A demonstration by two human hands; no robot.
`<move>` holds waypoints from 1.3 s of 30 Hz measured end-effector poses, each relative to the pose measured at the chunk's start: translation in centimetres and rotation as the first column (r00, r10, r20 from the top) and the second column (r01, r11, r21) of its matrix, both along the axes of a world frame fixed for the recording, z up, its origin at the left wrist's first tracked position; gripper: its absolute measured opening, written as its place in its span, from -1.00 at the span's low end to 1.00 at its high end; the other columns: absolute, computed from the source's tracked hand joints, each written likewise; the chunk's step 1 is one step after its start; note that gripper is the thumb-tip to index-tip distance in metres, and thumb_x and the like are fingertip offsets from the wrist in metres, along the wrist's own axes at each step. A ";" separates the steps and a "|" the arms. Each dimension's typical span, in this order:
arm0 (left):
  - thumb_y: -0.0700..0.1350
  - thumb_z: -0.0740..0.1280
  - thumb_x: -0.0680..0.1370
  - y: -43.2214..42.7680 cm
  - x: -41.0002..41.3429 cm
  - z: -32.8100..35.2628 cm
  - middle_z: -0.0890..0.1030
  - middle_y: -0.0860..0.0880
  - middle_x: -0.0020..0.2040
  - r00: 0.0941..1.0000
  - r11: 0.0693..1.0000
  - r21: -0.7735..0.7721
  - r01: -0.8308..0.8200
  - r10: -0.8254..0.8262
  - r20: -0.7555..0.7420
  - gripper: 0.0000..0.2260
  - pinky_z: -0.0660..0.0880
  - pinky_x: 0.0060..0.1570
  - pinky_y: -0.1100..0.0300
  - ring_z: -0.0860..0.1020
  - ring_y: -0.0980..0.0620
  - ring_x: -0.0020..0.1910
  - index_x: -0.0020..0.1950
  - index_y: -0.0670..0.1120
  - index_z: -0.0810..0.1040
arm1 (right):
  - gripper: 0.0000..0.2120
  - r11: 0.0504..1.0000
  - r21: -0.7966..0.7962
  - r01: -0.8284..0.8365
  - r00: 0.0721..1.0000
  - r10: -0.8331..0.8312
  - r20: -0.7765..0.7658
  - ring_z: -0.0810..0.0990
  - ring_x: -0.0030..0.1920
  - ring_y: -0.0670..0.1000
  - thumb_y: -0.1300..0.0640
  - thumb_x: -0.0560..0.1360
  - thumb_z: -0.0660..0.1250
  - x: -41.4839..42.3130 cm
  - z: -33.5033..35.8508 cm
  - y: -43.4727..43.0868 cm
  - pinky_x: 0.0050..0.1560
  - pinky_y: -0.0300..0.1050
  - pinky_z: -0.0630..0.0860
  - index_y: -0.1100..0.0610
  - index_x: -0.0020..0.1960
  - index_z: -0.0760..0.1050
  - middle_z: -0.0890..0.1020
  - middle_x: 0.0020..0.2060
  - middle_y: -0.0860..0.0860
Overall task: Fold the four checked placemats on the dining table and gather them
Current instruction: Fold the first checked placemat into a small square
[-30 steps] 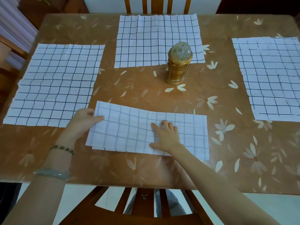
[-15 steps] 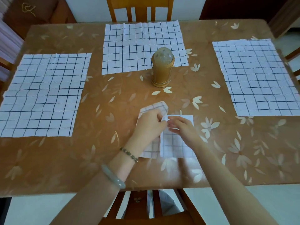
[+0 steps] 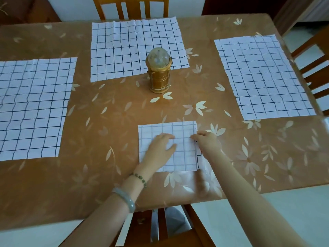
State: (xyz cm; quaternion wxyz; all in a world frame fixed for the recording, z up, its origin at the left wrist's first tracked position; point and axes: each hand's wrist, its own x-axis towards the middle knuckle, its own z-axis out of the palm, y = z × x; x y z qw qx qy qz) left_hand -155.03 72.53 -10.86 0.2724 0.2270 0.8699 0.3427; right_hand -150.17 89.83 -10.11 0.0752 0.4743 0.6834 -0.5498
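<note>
**One placemat folded small at the near edge, three lying flat**

The folded placemat (image 3: 185, 130) lies as a small square near the front edge of the tabletop (image 3: 110, 113), in front of the person. Its layers do not quite line up: a thin strip of the lower layer shows along its right side.

The left grip (image 3: 161, 145) lies flat on top of this square, fingers spread and fairly straight, pressing the cloth down and holding nothing. The right grip (image 3: 206, 141) is at the square's right edge, its fingertips touching the cloth there. The hand is slightly blurred, so it cannot be told whether the fingers pinch the edge or only press on it.

The left wrist wears a beaded bracelet (image 3: 139, 177) and, further up the arm, a pale bangle (image 3: 124, 198).

Three other mats lie spread open and well apart: the left placemat (image 3: 33, 106), the far placemat (image 3: 135, 47) and the right placemat (image 3: 263, 75). A gold lantern (image 3: 159, 72) with a clear dome stands upright at the centre, at the far placemat's near edge.

Wooden chairs stand at the far side (image 3: 131, 6), the right side (image 3: 316, 68) and the near side (image 3: 178, 229).
</note>
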 end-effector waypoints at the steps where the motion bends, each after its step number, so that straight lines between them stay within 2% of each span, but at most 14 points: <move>1: -0.03 0.24 0.61 -1.7 -0.6 -0.8 0.45 -0.03 0.34 0.994 0.998 -0.048 -0.030 0.024 -0.111 -0.64 0.24 0.33 0.21 0.35 0.01 0.36 0.38 -0.11 0.42 | -0.76 0.999 0.044 -0.029 0.999 0.028 0.018 0.25 -0.65 -0.12 0.27 0.43 0.33 0.0 -0.4 0.1 -0.64 -0.36 0.14 0.48 -0.06 0.49 0.37 -0.38 0.13; 3: 0.04 0.16 0.64 -4.8 -1.6 -2.2 0.35 -0.04 0.45 0.964 0.989 -0.116 -0.089 0.056 -0.260 -0.55 0.17 0.42 0.13 0.25 -0.01 0.45 0.48 -0.11 0.27 | -0.77 0.987 0.135 -0.087 0.995 0.080 0.053 0.42 -0.44 -0.13 0.23 0.46 0.33 0.0 -0.5 0.0 -0.57 -0.45 0.26 0.34 0.06 0.54 0.49 -0.25 0.06; 5: 0.14 0.05 0.63 -6.7 -2.3 -3.4 0.17 -0.05 0.55 0.956 0.982 -0.183 -0.043 -0.013 -0.294 -0.43 0.01 0.48 0.10 0.09 0.01 0.54 0.56 -0.12 0.09 | -0.73 0.977 0.192 -0.093 0.995 0.083 0.062 0.47 -0.16 -0.03 0.21 0.48 0.33 0.0 -0.6 0.1 -0.44 -0.60 0.29 0.21 0.18 0.52 0.56 -0.06 0.01; 7: 0.23 -0.07 0.61 -7.6 -2.6 -4.6 -0.02 -0.03 0.59 0.933 0.954 -0.290 0.073 -0.168 -0.317 -0.35 -0.15 0.51 0.11 -0.10 0.08 0.55 0.59 -0.11 -0.06 | -0.68 0.968 0.234 -0.094 0.995 0.081 0.063 0.45 -0.09 -0.01 0.21 0.49 0.32 0.1 -0.8 0.0 -0.38 -0.63 0.26 0.20 0.23 0.47 0.58 0.07 0.05; 10: 0.30 -0.21 0.58 -7.8 -3.0 -6.1 -0.13 -0.01 0.58 0.878 0.897 -0.405 0.177 -0.330 -0.348 -0.30 -0.15 0.53 0.04 -0.17 0.08 0.55 0.58 -0.11 -0.13 | -0.67 0.961 0.264 -0.083 0.995 0.066 0.071 0.43 -0.07 -0.02 0.23 0.49 0.30 -0.1 -1.0 -0.3 -0.28 -0.46 0.26 0.20 0.24 0.44 0.58 0.10 0.06; 16: 0.30 -0.18 0.59 -7.4 -3.3 -7.5 -0.10 -0.04 0.57 0.840 0.859 -0.481 0.176 -0.386 -0.382 -0.30 -0.21 0.50 0.04 -0.14 0.05 0.55 0.58 -0.13 -0.08 | -0.71 0.954 0.292 -0.066 0.997 0.050 0.063 0.45 -0.09 0.00 0.25 0.47 0.28 0.0 -2.0 0.0 -0.34 -0.68 0.21 0.20 0.19 0.43 0.58 0.03 0.05; 22: 0.31 -0.12 0.59 -7.5 -3.3 -7.8 0.08 -0.10 0.57 0.818 0.825 -0.536 0.178 -0.427 -0.386 -0.28 -0.12 0.49 -0.04 0.03 -0.02 0.55 0.57 -0.17 0.06 | -0.70 0.918 0.361 -0.164 0.986 0.139 0.095 0.44 -0.10 0.01 0.27 0.46 0.25 0.2 -2.6 0.2 -0.37 -0.40 0.27 0.19 0.19 0.40 0.57 0.03 0.06; 24: 0.32 -0.11 0.59 -7.4 -3.2 -7.9 0.14 -0.12 0.56 0.813 0.821 -0.547 0.167 -0.428 -0.394 -0.27 -0.07 0.48 -0.09 0.09 -0.04 0.55 0.56 -0.19 0.10 | -0.66 0.816 0.536 -0.215 0.976 0.191 0.099 0.45 -0.01 0.13 0.31 0.42 0.26 0.4 -2.9 -0.2 -0.22 -0.24 0.26 0.24 0.20 0.40 0.52 0.06 0.15; 27: 0.32 -0.14 0.59 -7.2 -3.0 -8.0 0.18 -0.14 0.55 0.810 0.824 -0.545 0.156 -0.423 -0.407 -0.26 -0.01 0.48 -0.13 0.15 -0.07 0.53 0.55 -0.20 0.13 | -0.55 0.490 0.794 -0.359 0.907 0.383 0.174 0.46 0.08 0.31 0.34 0.29 0.38 0.0 -4.8 -1.6 0.02 0.09 0.39 0.26 0.18 0.46 0.50 0.13 0.28; 28: 0.32 -0.16 0.59 -7.2 -3.0 -8.0 0.17 -0.14 0.55 0.809 0.824 -0.545 0.158 -0.424 -0.407 -0.26 0.00 0.48 -0.14 0.16 -0.07 0.53 0.55 -0.20 0.13 | -0.57 0.445 0.804 -0.395 0.863 0.480 0.158 0.47 0.10 0.31 0.35 0.28 0.36 -0.6 -5.3 -2.6 0.05 0.12 0.42 0.26 0.15 0.48 0.50 0.15 0.29; 31: 0.33 -0.18 0.59 -7.2 -3.1 -8.1 0.19 -0.14 0.55 0.804 0.829 -0.535 0.164 -0.426 -0.414 -0.26 0.02 0.48 -0.15 0.18 -0.08 0.53 0.55 -0.20 0.14 | -0.61 0.370 0.767 -0.525 0.671 0.734 0.105 0.50 0.22 0.31 0.33 0.36 0.16 -2.5 -6.1 -6.5 0.19 0.19 0.45 0.32 0.15 0.51 0.54 0.19 0.30; 33: 0.33 -0.18 0.59 -7.2 -3.1 -8.2 0.22 -0.15 0.53 0.801 0.827 -0.539 0.161 -0.428 -0.418 -0.25 0.05 0.47 -0.16 0.20 -0.08 0.52 0.54 -0.20 0.18 | -0.55 0.315 0.712 -0.628 0.590 0.789 0.171 0.50 0.26 0.27 0.24 0.41 0.06 -3.5 -6.7 -8.1 0.23 0.21 0.45 0.33 0.21 0.51 0.55 0.22 0.26; 36: 0.34 -0.19 0.58 -7.2 -3.0 -8.3 0.21 -0.15 0.54 0.796 0.826 -0.543 0.152 -0.428 -0.427 -0.24 0.06 0.46 -0.17 0.18 -0.07 0.53 0.54 -0.20 0.17 | -0.53 0.271 0.683 -0.678 0.562 0.791 0.243 0.47 0.31 0.21 0.15 0.49 0.05 -4.0 -8.1 -7.9 0.26 0.20 0.43 0.32 0.29 0.46 0.52 0.27 0.22; 39: 0.35 -0.20 0.57 -7.4 -3.0 -8.4 0.15 -0.12 0.56 0.797 0.826 -0.545 0.144 -0.424 -0.431 -0.23 0.02 0.47 -0.17 0.12 -0.04 0.54 0.56 -0.18 0.12 | -0.51 0.237 0.700 -0.674 0.562 0.779 0.277 0.36 0.40 0.16 0.05 0.57 0.02 -2.9 -9.2 -5.8 0.40 0.15 0.27 0.28 0.39 0.36 0.43 0.37 0.18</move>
